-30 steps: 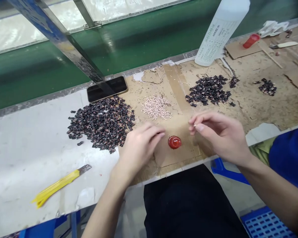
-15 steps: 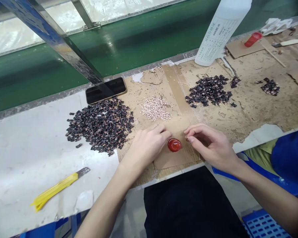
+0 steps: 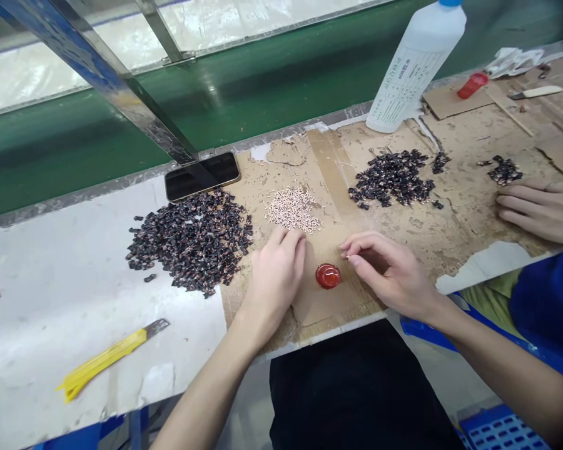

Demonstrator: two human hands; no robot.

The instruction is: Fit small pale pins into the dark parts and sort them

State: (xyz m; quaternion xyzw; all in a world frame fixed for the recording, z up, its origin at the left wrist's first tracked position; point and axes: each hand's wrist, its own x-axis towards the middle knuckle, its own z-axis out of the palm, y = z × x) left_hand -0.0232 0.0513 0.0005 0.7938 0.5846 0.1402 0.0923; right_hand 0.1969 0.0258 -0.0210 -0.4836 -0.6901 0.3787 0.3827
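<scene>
My left hand (image 3: 278, 272) is at the near edge of a pile of tiny pinkish-white pieces (image 3: 291, 210), its back to me. Its fingers are bent down and close together; their tips are hidden, so what they hold, if anything, cannot be seen. My right hand (image 3: 390, 270) pinches a tiny pale piece (image 3: 348, 256) between thumb and index finger. Between the hands, a small round red cup (image 3: 328, 275) with glossy liquid in it stands on the cardboard (image 3: 331, 306).
Piles of small black parts lie left (image 3: 192, 240) and right (image 3: 394, 178), with a smaller cluster (image 3: 504, 170) farther right. Another person's hand (image 3: 542, 209) rests beside it. Around these are a phone (image 3: 202, 175), a yellow utility knife (image 3: 107, 362), a plastic bottle (image 3: 415, 69) and a red cup (image 3: 472, 85).
My left hand has moved from beside the red cup up to the pale pile. My right hand keeps its pinch, almost in place. Another person's hand has entered at the right.
</scene>
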